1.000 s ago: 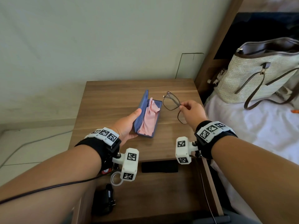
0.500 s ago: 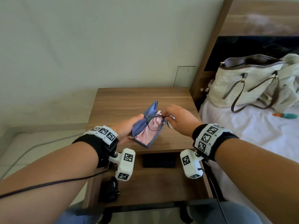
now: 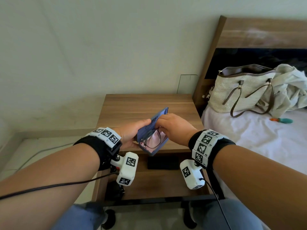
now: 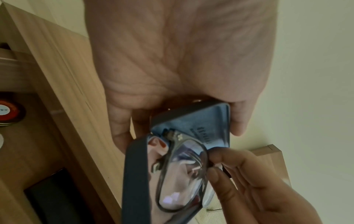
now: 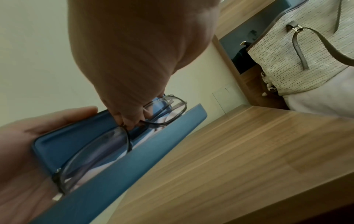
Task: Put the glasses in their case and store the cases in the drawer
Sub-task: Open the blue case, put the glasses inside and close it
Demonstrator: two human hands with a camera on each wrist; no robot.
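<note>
A blue glasses case (image 3: 156, 149) is open and held up over the front of the wooden nightstand (image 3: 146, 105). My left hand (image 3: 131, 136) grips it from the hinge side, thumb on the lid. Dark thin-framed glasses (image 3: 152, 140), folded, lie in the case on a pink cloth (image 3: 157, 138). My right hand (image 3: 172, 128) pinches the glasses at the bridge from above. The left wrist view shows the right hand's fingertips (image 4: 214, 159) on the frame (image 4: 184, 166) inside the case (image 4: 134, 174). In the right wrist view the glasses (image 5: 107, 145) sit between the case's lid and its base (image 5: 124, 169).
Below the nightstand top the drawer (image 3: 159, 185) stands pulled open, with a black case-like object (image 3: 162, 163) at its back and a dark item (image 3: 114, 190) at its left. A woven handbag (image 3: 239, 90) and crumpled cloth lie on the bed to the right.
The right hand brought the glasses from beside the case down into it. The left hand lifted the case off the nightstand toward me. The head view tilted up.
</note>
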